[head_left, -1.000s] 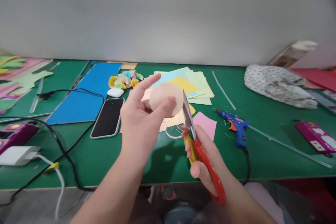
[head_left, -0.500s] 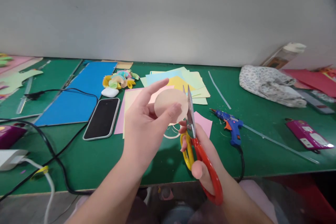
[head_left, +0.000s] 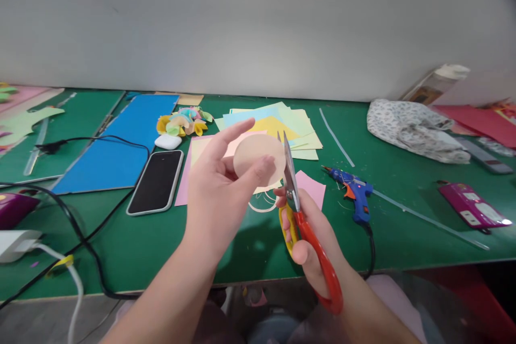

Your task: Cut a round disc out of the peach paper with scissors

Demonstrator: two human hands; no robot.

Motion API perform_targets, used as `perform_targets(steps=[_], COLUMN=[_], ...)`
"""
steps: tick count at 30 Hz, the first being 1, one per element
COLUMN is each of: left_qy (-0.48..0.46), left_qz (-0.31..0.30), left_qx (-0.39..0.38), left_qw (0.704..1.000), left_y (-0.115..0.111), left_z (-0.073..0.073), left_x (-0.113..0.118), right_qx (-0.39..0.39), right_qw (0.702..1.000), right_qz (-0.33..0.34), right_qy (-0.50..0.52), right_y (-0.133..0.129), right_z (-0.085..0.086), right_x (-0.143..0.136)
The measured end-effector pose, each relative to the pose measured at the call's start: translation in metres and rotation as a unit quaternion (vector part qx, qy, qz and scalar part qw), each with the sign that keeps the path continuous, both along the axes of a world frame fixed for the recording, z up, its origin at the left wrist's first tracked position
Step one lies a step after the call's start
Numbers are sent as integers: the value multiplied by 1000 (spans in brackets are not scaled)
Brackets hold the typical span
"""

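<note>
My left hand (head_left: 221, 183) pinches a round cream paper disc (head_left: 258, 153) between thumb and fingers, held above the table. In my right hand (head_left: 316, 242) is a pair of scissors (head_left: 293, 193) with one red and one yellow handle. Their blades point up and away from me, slightly parted, along the disc's right edge. Beneath the hands lie thin curled paper offcuts (head_left: 263, 204) and a pink paper piece (head_left: 309, 188). Behind them spreads a stack of pastel paper sheets (head_left: 306, 131), partly covered by my left hand.
Left of the hands are a phone (head_left: 156, 181), a white case (head_left: 168, 142), folded paper petals (head_left: 185, 121) and a blue board (head_left: 116, 142). A blue glue gun (head_left: 355, 191) with its glue stick lies right, near a purple power strip (head_left: 475, 205) and a patterned cloth (head_left: 415, 130). Black cables cross the left side.
The disc and my left hand have shifted slightly left. The scissors' blades have tilted a little to the left and the handles have drawn closer together.
</note>
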State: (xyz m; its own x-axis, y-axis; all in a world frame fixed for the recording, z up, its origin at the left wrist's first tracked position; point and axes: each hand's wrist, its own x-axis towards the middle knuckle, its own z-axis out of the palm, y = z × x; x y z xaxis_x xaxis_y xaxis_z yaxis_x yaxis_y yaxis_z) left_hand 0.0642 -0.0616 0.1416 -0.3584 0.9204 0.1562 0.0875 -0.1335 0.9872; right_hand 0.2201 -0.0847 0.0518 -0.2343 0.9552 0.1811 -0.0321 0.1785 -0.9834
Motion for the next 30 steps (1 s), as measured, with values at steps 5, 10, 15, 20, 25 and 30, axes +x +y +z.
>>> perform_targets(steps=[5, 10, 15, 20, 25, 30], left_qy=[15, 6, -25, -15, 14, 15], left_qz=[3, 19, 19, 20, 26, 28], left_qx=[-1, 10, 17, 30, 36, 38], left_qw=[1000, 1000, 999, 999, 999, 999], left_y=[-1, 1, 3, 8, 10, 10], left_z=[2, -1, -1, -6, -10, -10], left_x=[-2, -3, -3, -8, -12, -13], right_qx=[-15, -18, 9, 13, 15, 16], right_qw=[1000, 1000, 1000, 1000, 1000, 999], right_qz=[-4, -2, -10, -13, -6, -8], right_qy=[-8, -4, 3, -15, -20, -33], right_y=[-1, -1, -1, -2, -2, -3], right_z=[4, 6, 3, 2, 0, 3], right_x=[-1, -1, -2, -2, 0, 1])
